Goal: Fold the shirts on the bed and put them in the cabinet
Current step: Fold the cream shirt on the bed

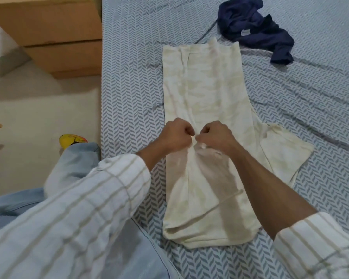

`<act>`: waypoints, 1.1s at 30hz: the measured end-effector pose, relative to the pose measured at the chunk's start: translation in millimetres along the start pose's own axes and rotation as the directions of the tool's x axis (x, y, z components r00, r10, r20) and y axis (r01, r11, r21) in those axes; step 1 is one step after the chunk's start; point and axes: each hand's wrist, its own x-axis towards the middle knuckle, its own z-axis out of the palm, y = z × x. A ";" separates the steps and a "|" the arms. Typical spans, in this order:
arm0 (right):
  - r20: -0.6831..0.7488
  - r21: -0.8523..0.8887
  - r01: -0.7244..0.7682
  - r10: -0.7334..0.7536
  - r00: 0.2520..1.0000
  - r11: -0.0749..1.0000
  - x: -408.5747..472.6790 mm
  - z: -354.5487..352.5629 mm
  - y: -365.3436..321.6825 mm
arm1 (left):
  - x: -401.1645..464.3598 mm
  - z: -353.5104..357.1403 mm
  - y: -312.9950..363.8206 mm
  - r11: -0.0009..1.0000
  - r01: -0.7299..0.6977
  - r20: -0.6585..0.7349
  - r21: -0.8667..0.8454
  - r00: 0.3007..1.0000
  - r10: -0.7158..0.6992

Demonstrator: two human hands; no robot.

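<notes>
We are looking down on the bed (129,77), its leaf-patterned sheet lying rumpled. A wooden cabinet (54,37) is standing beside it on the left. The cream shirt (206,93) is lying lengthwise on the bed, one sleeve sticking out to the right. A dark blue shirt (256,27) is sitting crumpled beyond it. Our left hand (176,135) and right hand (216,137) are meeting over the cream shirt, fingers curled, seemingly pinching its fabric.

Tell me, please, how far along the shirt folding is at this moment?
Early. The cream shirt lies lengthwise on the bed, one sleeve still out; left hand and right hand pinch its middle. The navy shirt lies crumpled, and nothing has reached the cabinet.
</notes>
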 end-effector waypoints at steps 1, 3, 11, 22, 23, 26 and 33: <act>-0.002 0.070 -0.035 0.036 0.999 0.997 6.6 -3.7 0.2 | 9.7 4.7 -2.0 0.999 0.030 0.002 -0.036 1.000 -0.030; -0.010 0.229 -0.091 0.096 0.995 0.969 24.5 -9.8 0.7 | 26.6 11.6 -7.2 0.988 0.097 0.008 -0.122 0.995 -0.097; 0.096 0.499 -0.045 -0.003 0.995 0.866 98.6 -22.7 -55.4 | 52.9 15.0 -6.9 0.961 0.209 0.139 -0.180 0.973 -0.185; 0.216 0.727 -0.233 0.107 0.970 0.646 202.1 -53.0 -106.4 | 67.4 11.5 -4.3 0.961 0.261 0.272 -0.087 0.935 -0.229; 0.233 0.718 -0.246 0.108 0.966 0.651 212.6 -54.0 -109.0 | 70.3 10.0 -3.7 0.958 0.271 0.291 -0.094 0.928 -0.234; 0.211 0.700 -0.231 0.113 0.971 0.676 240.0 -57.3 -119.8 | 77.2 6.3 -1.5 0.945 0.316 0.359 -0.084 0.895 -0.267; -0.063 0.766 -0.048 0.149 0.987 0.641 286.0 -73.2 -131.4 | 87.5 3.3 -1.5 0.925 0.375 0.481 -0.068 0.824 -0.298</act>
